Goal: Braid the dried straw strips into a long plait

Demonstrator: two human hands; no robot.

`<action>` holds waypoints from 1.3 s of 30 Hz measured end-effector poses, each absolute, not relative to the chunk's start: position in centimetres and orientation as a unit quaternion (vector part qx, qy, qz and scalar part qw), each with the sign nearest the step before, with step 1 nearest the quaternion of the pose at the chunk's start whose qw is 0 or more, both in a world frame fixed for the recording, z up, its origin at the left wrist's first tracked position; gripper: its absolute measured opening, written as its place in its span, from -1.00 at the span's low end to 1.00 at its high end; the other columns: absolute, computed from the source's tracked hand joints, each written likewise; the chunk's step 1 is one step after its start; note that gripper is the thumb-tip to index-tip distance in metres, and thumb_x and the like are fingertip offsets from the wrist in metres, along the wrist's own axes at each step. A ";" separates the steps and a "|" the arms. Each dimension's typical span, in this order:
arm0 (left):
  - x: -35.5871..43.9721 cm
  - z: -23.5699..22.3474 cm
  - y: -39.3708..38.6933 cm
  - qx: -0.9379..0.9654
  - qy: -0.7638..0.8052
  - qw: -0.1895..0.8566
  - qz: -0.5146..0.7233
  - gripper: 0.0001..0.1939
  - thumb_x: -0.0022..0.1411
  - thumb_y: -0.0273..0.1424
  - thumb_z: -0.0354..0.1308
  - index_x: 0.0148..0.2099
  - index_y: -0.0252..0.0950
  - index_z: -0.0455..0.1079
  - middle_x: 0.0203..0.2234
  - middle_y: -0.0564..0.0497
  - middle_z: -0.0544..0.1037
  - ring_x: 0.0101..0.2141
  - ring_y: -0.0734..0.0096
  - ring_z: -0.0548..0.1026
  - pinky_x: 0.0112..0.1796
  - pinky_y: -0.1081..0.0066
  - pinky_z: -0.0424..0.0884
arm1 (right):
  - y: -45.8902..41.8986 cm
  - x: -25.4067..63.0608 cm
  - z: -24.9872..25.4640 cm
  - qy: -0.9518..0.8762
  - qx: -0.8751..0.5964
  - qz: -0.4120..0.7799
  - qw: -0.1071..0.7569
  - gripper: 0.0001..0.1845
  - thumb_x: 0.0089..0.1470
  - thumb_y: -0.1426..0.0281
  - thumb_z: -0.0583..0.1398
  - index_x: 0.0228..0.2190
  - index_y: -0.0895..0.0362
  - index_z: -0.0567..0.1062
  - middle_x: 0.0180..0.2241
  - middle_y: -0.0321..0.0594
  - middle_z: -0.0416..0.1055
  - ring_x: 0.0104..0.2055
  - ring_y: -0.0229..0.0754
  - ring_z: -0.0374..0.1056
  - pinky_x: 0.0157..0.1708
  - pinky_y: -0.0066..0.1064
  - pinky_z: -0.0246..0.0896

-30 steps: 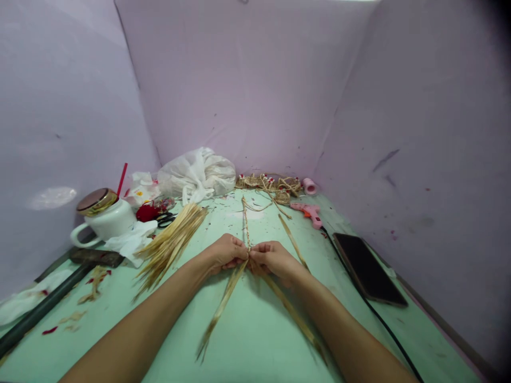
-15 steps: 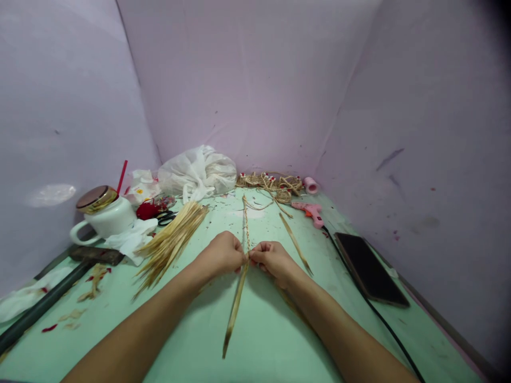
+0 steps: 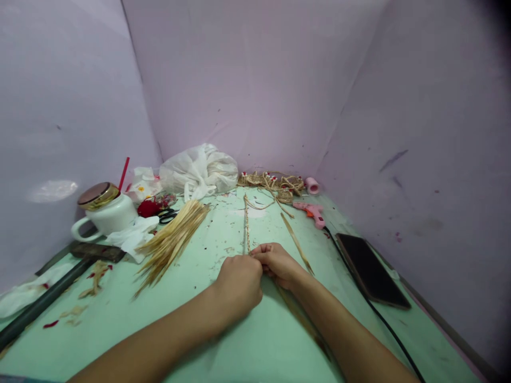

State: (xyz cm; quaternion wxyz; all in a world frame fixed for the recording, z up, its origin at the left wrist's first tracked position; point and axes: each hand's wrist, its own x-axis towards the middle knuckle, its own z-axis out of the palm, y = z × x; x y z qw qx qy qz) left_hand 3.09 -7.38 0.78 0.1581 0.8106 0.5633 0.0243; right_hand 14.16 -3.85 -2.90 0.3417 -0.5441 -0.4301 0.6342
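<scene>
A thin braided straw cord (image 3: 247, 226) runs straight down the table toward me, its lower end at my fingers. My right hand (image 3: 277, 261) pinches that end between thumb and fingertips. Closed in a fist, my left hand (image 3: 241, 282) sits just below and left of it, touching the right fingers; the straw it grips is hidden behind the knuckles. A long flat straw strip (image 3: 303, 314) trails from under the hands toward me, partly covered by my right forearm. Another loose strip (image 3: 296, 242) lies right of the cord.
Left are a straw bundle (image 3: 175, 242), a white mug (image 3: 114, 215), black-handled scissors (image 3: 167, 215) and a hammer (image 3: 48, 298). A plastic bag (image 3: 199, 170) and straw pieces (image 3: 273, 182) lie at the back. Right are a pink glue gun (image 3: 313, 211), its cable and a phone (image 3: 371, 271).
My left hand has moved right and toward me, turning so its back covers the fingers. The strip that pointed down-left below the hands no longer shows there. My right hand stays at the cord's end.
</scene>
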 end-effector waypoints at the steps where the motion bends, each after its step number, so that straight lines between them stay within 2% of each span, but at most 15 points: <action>1: 2.7 1.1 -7.0 0.814 0.557 0.159 0.031 -0.78 -0.04 -0.42 0.00 -0.38 -0.37 0.44 -0.47 -0.16 0.48 -0.39 0.25 0.43 -0.40 0.41 0.25 | -3.8 14.3 -2.9 -0.428 -0.536 0.644 0.339 -0.92 -0.40 0.54 0.12 -0.67 0.20 0.28 -0.83 -0.48 0.04 -0.78 -0.50 -0.14 -0.76 -0.57 -0.41; 4: 1.2 2.2 -5.5 0.778 0.573 0.244 0.084 -0.77 -0.03 -0.34 -0.01 -0.53 -0.38 0.39 -0.67 -0.05 0.42 -0.59 0.44 0.37 -0.57 0.51 0.18 | -3.6 14.7 -2.8 -0.430 -0.507 0.669 0.333 -0.92 -0.39 0.53 0.12 -0.66 0.20 0.29 -0.80 -0.44 0.13 -0.77 -0.51 -0.16 -0.76 -0.56 -0.46; 7: 0.1 2.5 -3.8 0.663 0.626 0.384 0.144 -0.78 -0.02 -0.37 -0.04 -0.51 -0.39 0.36 -0.76 0.04 0.34 -0.77 0.57 0.23 -0.69 0.54 0.09 | -3.4 15.0 -2.8 -0.435 -0.489 0.684 0.322 -0.91 -0.38 0.51 0.13 -0.63 0.22 0.32 -0.69 -0.32 0.30 -0.75 -0.51 -0.13 -0.76 -0.56 -0.47; 10: 0.1 1.6 -2.9 0.567 0.602 0.539 0.159 -0.86 -0.09 -0.47 0.00 -0.45 -0.40 0.36 -0.75 0.07 0.36 -0.80 0.61 0.19 -0.74 0.56 0.04 | -3.3 15.2 -2.8 -0.434 -0.478 0.694 0.320 -0.89 -0.37 0.51 0.14 -0.61 0.23 0.33 -0.68 -0.32 0.30 -0.75 -0.51 -0.14 -0.75 -0.56 -0.46; 12: 0.5 0.7 -2.8 0.528 0.558 0.621 0.158 -0.90 -0.13 -0.53 0.01 -0.49 -0.42 0.34 -0.72 0.04 0.39 -0.78 0.62 0.24 -0.74 0.58 0.07 | -3.4 15.2 -2.8 -0.432 -0.477 0.695 0.321 -0.89 -0.38 0.52 0.14 -0.60 0.23 0.33 -0.71 -0.36 0.26 -0.75 -0.51 -0.14 -0.75 -0.57 -0.45; 15: 0.9 -0.3 -2.8 0.487 0.523 0.682 0.155 -0.94 -0.14 -0.56 0.02 -0.56 -0.43 0.30 -0.73 0.02 0.38 -0.76 0.61 0.27 -0.73 0.59 0.14 | -3.4 15.2 -2.9 -0.440 -0.485 0.686 0.318 -0.89 -0.37 0.52 0.14 -0.60 0.22 0.32 -0.75 -0.40 0.22 -0.75 -0.50 -0.13 -0.75 -0.58 -0.42; 19: 1.1 -0.6 -2.6 0.498 0.571 0.633 0.158 -0.90 -0.17 -0.55 0.01 -0.65 -0.41 0.26 -0.84 0.05 0.28 -0.79 0.57 0.23 -0.76 0.56 0.12 | -3.3 15.1 -3.1 -0.517 -0.507 0.616 0.310 -0.91 -0.34 0.54 0.12 -0.60 0.22 0.35 -0.68 -0.34 0.32 -0.71 -0.47 0.01 -0.72 -0.59 -0.19; 22: 1.2 -1.0 -2.6 0.540 0.615 0.556 0.141 -0.88 -0.23 -0.52 0.02 -0.72 -0.37 0.19 -0.90 0.10 0.19 -0.84 0.58 0.13 -0.79 0.55 0.00 | -3.5 14.9 -3.2 -0.623 -0.535 0.485 0.301 -0.93 -0.32 0.53 0.12 -0.61 0.21 0.38 -0.66 -0.30 0.35 -0.62 -0.38 0.16 -0.62 -0.56 -0.03; 25: 1.5 -1.2 -2.8 0.556 0.625 0.525 0.157 -0.88 -0.26 -0.52 0.01 -0.73 -0.33 0.15 -0.93 0.15 0.09 -0.85 0.61 0.05 -0.79 0.55 -0.09 | -3.9 14.7 -2.8 -0.710 -0.552 0.338 0.276 -0.91 -0.26 0.50 0.12 -0.60 0.18 0.44 -0.61 -0.25 0.39 -0.55 -0.31 0.21 -0.57 -0.53 0.00; 27: 1.7 -1.1 -3.1 0.555 0.625 0.520 0.176 -0.87 -0.25 -0.52 0.00 -0.74 -0.32 0.13 -0.95 0.17 0.04 -0.86 0.62 0.02 -0.78 0.53 -0.12 | -4.3 14.7 -2.3 -0.720 -0.579 0.286 0.255 -0.90 -0.25 0.48 0.13 -0.61 0.17 0.46 -0.61 -0.23 0.40 -0.55 -0.29 0.22 -0.56 -0.51 0.00; 30: 2.0 -0.4 -3.5 0.550 0.631 0.516 0.179 -0.85 -0.24 -0.52 0.00 -0.74 -0.32 0.11 -0.96 0.17 0.02 -0.86 0.63 0.00 -0.77 0.53 -0.10 | -4.9 14.7 -1.6 -0.700 -0.624 0.265 0.225 -0.91 -0.26 0.43 0.15 -0.64 0.18 0.46 -0.64 -0.21 0.39 -0.59 -0.29 0.19 -0.60 -0.50 -0.05; 34: 2.0 0.0 -3.6 0.530 0.652 0.520 0.155 -0.84 -0.24 -0.51 0.01 -0.75 -0.33 0.12 -0.95 0.15 0.07 -0.86 0.62 0.03 -0.77 0.53 -0.08 | -5.6 14.5 -1.0 -0.698 -0.621 0.301 0.189 -0.87 -0.26 0.41 0.13 -0.67 0.19 0.45 -0.70 -0.24 0.34 -0.64 -0.32 0.14 -0.66 -0.51 -0.12; 39: 1.6 -1.0 -3.1 0.512 0.608 0.575 0.196 -0.92 -0.26 -0.51 -0.01 -0.71 -0.36 0.19 -0.87 0.11 0.19 -0.83 0.64 0.08 -0.78 0.55 -0.06 | -6.0 14.4 -0.7 -0.728 -0.580 0.304 0.205 -0.86 -0.25 0.44 0.11 -0.66 0.18 0.48 -0.68 -0.26 0.36 -0.62 -0.33 0.16 -0.64 -0.52 -0.09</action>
